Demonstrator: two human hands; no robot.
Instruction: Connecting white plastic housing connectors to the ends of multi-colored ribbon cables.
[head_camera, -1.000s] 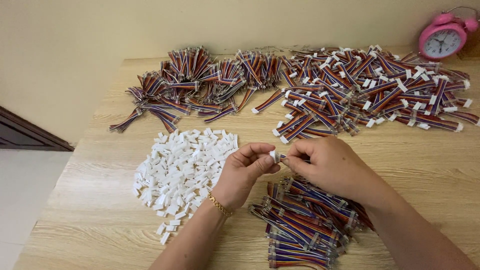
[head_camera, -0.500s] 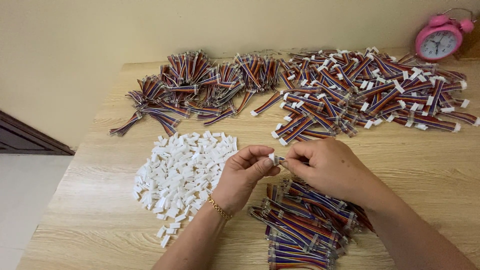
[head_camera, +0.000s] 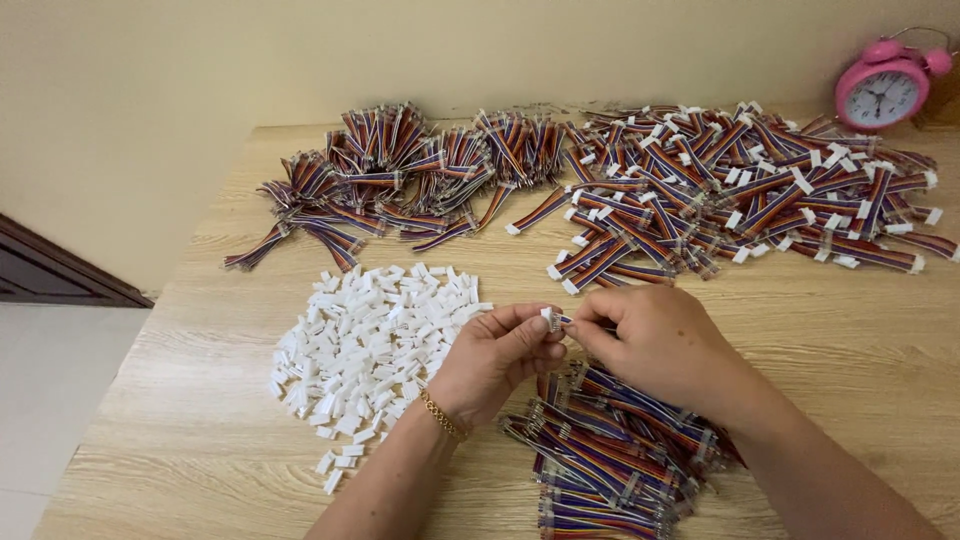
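Change: both hands sit almost where they were half a second ago; the white piece between them looks a touch closer to the left fingertips.
Left hand (head_camera: 495, 360): closed in a pinch on the small white connector housing (head_camera: 547, 318), thumb over forefinger, gold bracelet (head_camera: 441, 416) at the wrist.
Right hand (head_camera: 655, 340): I see it curled shut on a short striped ribbon cable (head_camera: 566, 322); most of the cable is hidden in the fist.
Key relation: housing lies between the two hands, touching both sets of fingertips; the cable's long axis runs left-right, its bare end pointing at the housing. Left hand is nearer the housing.
Near left hand: pile of loose white housings (head_camera: 370, 345), just to its outer side.
Under right wrist: heap of bare-ended cables (head_camera: 610, 455).
Beyond the hands: finished cables (head_camera: 720, 190), bundled cables (head_camera: 400, 170), pink alarm clock (head_camera: 885, 92), all on the wooden table (head_camera: 200, 440).
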